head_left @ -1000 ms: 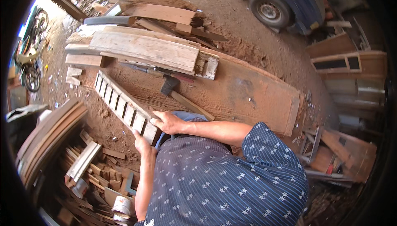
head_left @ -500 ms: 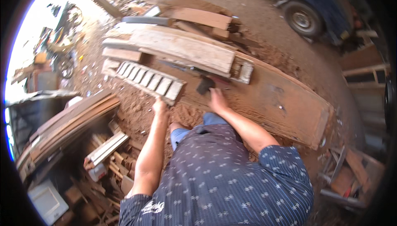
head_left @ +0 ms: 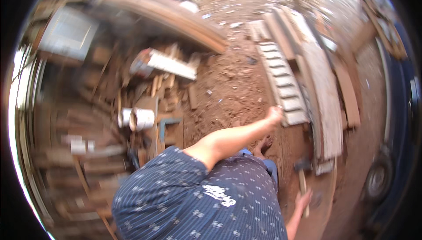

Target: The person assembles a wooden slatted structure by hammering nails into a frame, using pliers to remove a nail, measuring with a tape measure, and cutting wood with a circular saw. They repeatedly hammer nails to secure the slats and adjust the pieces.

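A slatted wooden frame (head_left: 285, 84), with a row of pale slats, lies on the workbench (head_left: 285, 187). My left hand (head_left: 274, 115) is closed at the frame's near corner and seems to grip its edge; the fingers are blurred. To the right and nearer to me, my right hand (head_left: 302, 199) is wrapped round the wooden handle of a hammer (head_left: 303, 180). The hammer's dark head points away from me, over the bench and apart from the frame.
Long boards (head_left: 323, 86) are stacked beside the frame. On the left are stacked planks (head_left: 171, 14), wood scraps, white buckets (head_left: 143, 119) and a pale panel (head_left: 68, 33). Reddish, sawdust-strewn ground (head_left: 224, 82) lies between. A dark blue vehicle (head_left: 398, 104) stands at right.
My view has swung to the left, so the bench now appears on the right. The hammer's handle has come into sight in my right hand. My left hand stays at the frame's corner.
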Tool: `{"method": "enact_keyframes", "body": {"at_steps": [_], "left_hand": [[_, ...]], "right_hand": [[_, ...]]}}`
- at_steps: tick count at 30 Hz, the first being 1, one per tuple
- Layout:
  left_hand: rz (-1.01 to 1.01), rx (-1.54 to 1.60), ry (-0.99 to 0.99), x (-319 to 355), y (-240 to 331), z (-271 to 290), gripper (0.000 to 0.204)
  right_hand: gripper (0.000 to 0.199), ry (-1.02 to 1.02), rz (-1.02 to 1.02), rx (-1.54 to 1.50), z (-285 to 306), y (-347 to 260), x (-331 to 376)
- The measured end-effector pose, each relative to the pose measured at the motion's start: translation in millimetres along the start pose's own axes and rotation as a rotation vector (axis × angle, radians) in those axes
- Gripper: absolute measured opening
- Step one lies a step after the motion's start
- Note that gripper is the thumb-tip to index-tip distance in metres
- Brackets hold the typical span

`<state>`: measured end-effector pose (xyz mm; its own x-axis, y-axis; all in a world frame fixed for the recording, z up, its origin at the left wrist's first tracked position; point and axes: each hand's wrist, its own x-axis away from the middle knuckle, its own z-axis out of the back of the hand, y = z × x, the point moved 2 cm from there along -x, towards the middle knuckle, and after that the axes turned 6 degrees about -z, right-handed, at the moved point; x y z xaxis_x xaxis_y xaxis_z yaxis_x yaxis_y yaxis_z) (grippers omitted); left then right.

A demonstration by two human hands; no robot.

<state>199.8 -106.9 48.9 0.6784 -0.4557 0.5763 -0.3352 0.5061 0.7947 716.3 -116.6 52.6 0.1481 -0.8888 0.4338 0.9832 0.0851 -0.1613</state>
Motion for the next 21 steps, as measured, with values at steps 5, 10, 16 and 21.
{"method": "enact_keyframes", "body": {"at_steps": [5,10,16,21], "left_hand": [[0.090,0.092,-0.369,20,-16,-17,0.046],[0.201,0.436,-0.415,52,-51,8,0.032],[0.266,0.468,0.033,62,-115,128,0.029],[0.131,0.283,0.563,90,-225,249,0.030]], "right_hand": [[0.054,-0.014,-0.227,0.374,70,82,-10],[0.042,-0.105,-0.210,0.117,67,56,-93],[0.035,-0.614,0.217,-0.316,-32,-111,-151],[0.034,-0.808,0.238,-0.369,-45,-261,-154]]}}
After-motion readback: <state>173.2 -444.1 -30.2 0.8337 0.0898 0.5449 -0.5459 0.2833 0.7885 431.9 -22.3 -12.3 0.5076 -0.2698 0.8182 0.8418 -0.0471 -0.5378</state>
